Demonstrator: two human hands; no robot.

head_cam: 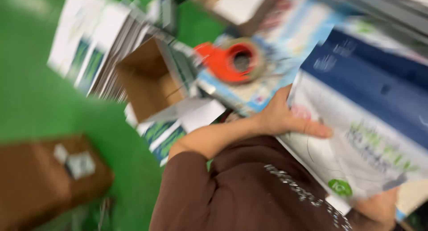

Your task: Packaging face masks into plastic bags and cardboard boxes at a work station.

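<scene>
A brown cardboard box (49,177) is sitting at the lower left on the green floor (26,93). Further right, a stack of flattened white and green cartons (96,48) is leaning beside 1 open brown carton (149,79), its mouth facing up and toward the camera. Right of that, an orange tape dispenser (232,61) is lying on a blue and white printed sheet (276,48).

The person's brown sleeve (232,191) is filling the lower middle. What appears to be the left hand (285,117) is gripping the left edge of a large flattened carton (365,137), white with green print below and dark blue above; the thumb is lying flat across its white face, the other fingers hidden behind it. The right hand (379,208) is holding the same carton at its lower right corner, fingers curled under and mostly out of sight.

The carton's long axis is running from upper left down to lower right, tilted, spanning both hands. The left hand is nearer the tape dispenser, which is lying just above and left of its knuckles. Everything is motion-blurred.
</scene>
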